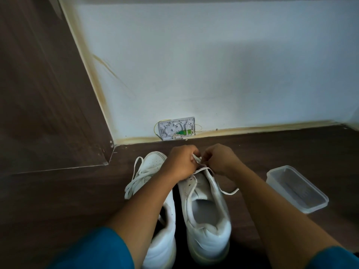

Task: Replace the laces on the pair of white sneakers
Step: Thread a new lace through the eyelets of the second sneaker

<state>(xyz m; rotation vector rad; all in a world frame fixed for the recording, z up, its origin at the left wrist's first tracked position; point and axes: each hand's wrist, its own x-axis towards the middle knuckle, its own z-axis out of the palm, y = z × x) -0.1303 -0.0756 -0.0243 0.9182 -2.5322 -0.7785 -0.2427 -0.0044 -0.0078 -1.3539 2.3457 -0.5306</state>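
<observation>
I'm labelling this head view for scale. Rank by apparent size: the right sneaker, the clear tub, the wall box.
1. Right sneaker, largest, though nearest the camera.
2. Clear tub.
3. Wall box, smallest, but farthest away, so its true size against the tub is unsure.

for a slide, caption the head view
Left hand and right hand pinch a flat white lace over one white sneaker.

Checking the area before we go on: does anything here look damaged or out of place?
Yes: the wall box at the skirting, behind the sneakers, has no cover, its thin wires and green connector exposed.
</observation>
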